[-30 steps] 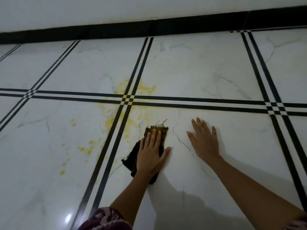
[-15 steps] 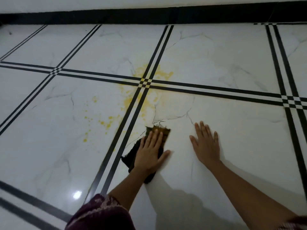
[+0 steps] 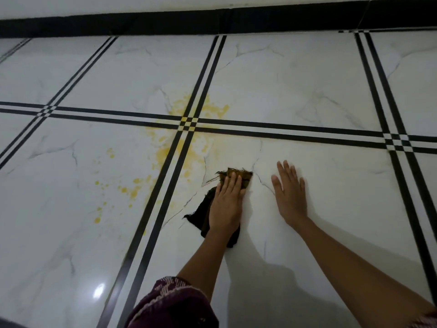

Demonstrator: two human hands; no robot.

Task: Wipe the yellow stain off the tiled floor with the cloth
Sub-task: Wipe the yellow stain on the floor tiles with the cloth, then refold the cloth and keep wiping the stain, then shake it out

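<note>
A yellow stain [image 3: 175, 147] spreads over the white tiled floor [image 3: 295, 95] around a crossing of black tile lines, with loose yellow drops [image 3: 123, 189] trailing to the lower left. My left hand [image 3: 227, 204] presses flat on a dark cloth [image 3: 201, 216], whose far edge is frayed and stained brownish yellow. The cloth lies just right of the double black line, below and right of the main stain. My right hand [image 3: 289, 191] rests flat on the tile beside it, fingers spread, holding nothing.
A black skirting band [image 3: 212, 22] runs along the wall at the top. Double black lines [image 3: 151, 218] divide the glossy floor into large squares. A patterned maroon sleeve [image 3: 172, 304] shows at the bottom edge.
My view has shifted while both hands stay flat on the floor. The left hand's thumb has drawn in against the cloth. The cloth stays below the stain.
</note>
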